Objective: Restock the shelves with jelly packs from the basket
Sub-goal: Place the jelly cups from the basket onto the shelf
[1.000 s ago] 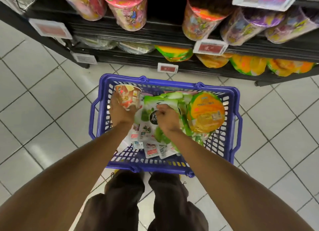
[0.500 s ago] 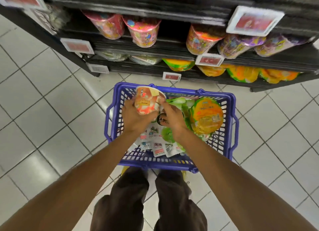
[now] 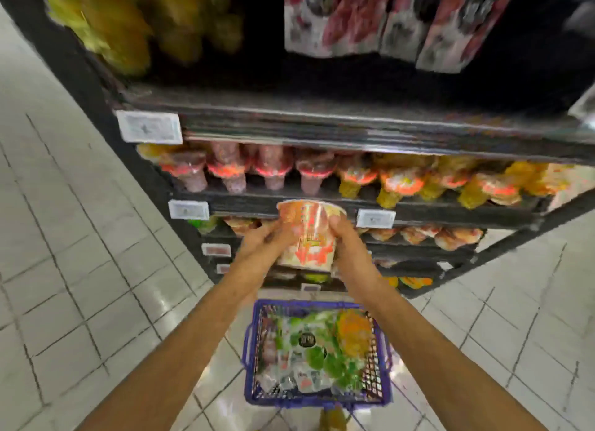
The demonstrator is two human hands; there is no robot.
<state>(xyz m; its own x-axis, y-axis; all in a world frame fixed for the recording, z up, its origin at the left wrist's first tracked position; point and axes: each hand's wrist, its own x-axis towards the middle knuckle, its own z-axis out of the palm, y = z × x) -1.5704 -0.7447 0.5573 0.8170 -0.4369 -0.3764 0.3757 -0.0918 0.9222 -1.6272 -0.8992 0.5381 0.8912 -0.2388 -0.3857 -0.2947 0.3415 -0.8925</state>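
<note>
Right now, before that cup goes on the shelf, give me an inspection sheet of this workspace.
Surface: pale tiled floor; the blue basket stands on it in front of the shelves.
Job's things: one jelly cup held rim up before the shelf rows; green packs and an orange pack lie in the basket.
Clutter: nothing seen.
Grippers: left hand and right hand both grip the cup's sides.
Cables: nothing seen.
Surroundings: stocked shelf rows with price tags; the picture is blurred.
</note>
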